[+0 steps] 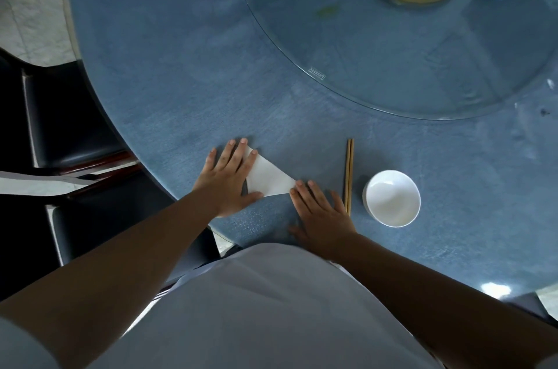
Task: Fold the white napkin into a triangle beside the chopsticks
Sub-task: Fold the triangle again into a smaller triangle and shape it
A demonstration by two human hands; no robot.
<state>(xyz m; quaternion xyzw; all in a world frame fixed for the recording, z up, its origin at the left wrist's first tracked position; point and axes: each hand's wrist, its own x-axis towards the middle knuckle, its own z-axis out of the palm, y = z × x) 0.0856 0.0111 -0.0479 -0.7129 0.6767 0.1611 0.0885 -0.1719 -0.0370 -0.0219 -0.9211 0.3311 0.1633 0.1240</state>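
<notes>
The person is pressing the white napkin, already triangular and lying left of the chopsticks, with the left hand spread flat and right hand fingertips on its corner, probably needing firm, even strokes along the crease.

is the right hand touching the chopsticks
Cannot tell: in the head view the right hand lies right beside the chopsticks, with no clear gap or contact.
</notes>
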